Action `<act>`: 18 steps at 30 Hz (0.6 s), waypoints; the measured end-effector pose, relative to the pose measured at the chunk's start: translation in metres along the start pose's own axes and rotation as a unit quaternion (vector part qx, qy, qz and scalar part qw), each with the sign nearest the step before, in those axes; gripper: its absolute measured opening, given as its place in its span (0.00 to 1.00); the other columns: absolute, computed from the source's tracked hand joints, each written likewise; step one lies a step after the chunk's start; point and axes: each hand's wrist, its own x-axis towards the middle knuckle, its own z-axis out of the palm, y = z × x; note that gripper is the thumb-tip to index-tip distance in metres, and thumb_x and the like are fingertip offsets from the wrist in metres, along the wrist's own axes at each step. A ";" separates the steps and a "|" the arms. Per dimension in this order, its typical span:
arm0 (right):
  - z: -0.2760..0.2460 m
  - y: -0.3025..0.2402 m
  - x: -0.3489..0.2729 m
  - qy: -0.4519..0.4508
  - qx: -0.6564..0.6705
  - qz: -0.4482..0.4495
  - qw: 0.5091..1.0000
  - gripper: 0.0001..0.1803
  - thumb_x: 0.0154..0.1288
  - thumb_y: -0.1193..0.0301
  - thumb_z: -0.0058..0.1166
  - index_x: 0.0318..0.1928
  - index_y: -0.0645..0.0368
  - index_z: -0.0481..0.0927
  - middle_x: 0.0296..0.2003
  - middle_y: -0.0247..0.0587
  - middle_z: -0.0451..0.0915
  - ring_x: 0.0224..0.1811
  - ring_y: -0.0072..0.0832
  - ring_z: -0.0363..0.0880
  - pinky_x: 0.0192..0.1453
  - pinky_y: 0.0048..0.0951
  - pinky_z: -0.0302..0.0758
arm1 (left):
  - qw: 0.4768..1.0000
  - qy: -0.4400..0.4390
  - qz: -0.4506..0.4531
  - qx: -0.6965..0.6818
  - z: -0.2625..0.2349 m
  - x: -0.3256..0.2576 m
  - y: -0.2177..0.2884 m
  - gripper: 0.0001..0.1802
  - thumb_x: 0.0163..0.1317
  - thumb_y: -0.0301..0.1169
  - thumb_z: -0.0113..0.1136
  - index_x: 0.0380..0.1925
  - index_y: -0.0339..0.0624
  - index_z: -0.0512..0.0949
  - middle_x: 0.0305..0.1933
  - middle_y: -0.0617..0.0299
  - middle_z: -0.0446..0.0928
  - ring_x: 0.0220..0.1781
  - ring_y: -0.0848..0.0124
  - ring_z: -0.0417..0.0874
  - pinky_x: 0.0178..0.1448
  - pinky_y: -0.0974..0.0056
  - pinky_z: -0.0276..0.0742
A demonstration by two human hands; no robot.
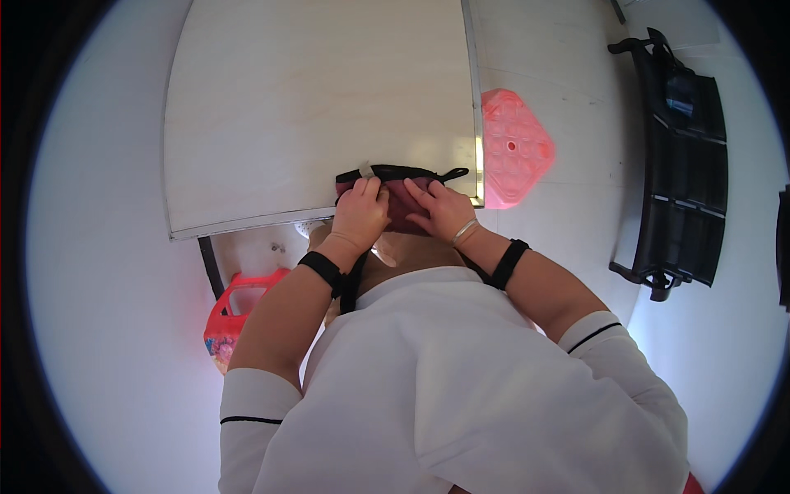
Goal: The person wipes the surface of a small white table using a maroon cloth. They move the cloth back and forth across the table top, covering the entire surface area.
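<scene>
A maroon cloth piece (403,216) with a black edge, pouch-like in shape, lies across the near edge of the table, partly overhanging toward my lap. A short black loop sticks out from its far right corner, and a small pale tab shows on its black edge. My left hand (360,212) has its fingers curled and pinched on the left part of the cloth. On the right part rests my right hand (447,212), thumb and forefinger spread apart over the fabric. What lies under both palms is hidden.
The pale table (321,99) has a metal-trimmed edge. A pink plastic stool (517,148) stands against its right side. Below left is a red plastic stool (239,306), near a dark table leg (211,267). A black bench (687,165) stands along the right wall.
</scene>
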 end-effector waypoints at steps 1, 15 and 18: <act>0.000 -0.001 0.000 -0.012 0.002 0.004 1.000 0.33 0.48 0.57 0.57 0.57 0.42 0.63 0.33 0.39 0.69 0.29 0.36 0.74 0.28 0.35 0.73 | 1.000 0.000 0.005 -0.001 0.001 0.001 -0.001 0.28 0.26 0.35 0.69 0.35 0.39 0.75 0.41 0.58 0.68 0.43 0.63 0.70 0.41 0.63 0.72; 0.005 -0.002 -0.001 0.026 -0.039 0.007 0.999 0.34 0.45 0.56 0.59 0.55 0.44 0.66 0.32 0.36 0.70 0.25 0.34 0.74 0.26 0.30 0.73 | 0.997 0.015 0.078 -0.004 0.005 0.005 -0.012 0.20 0.31 0.35 0.64 0.27 0.36 0.75 0.34 0.60 0.67 0.41 0.65 0.69 0.36 0.66 0.72; 0.012 -0.001 -0.003 0.013 -0.039 0.020 0.999 0.34 0.45 0.55 0.58 0.56 0.43 0.65 0.32 0.37 0.70 0.28 0.33 0.74 0.26 0.32 0.73 | 0.997 -0.032 0.076 -0.007 0.012 0.006 -0.016 0.26 0.28 0.37 0.68 0.32 0.38 0.75 0.38 0.59 0.67 0.43 0.64 0.69 0.38 0.64 0.73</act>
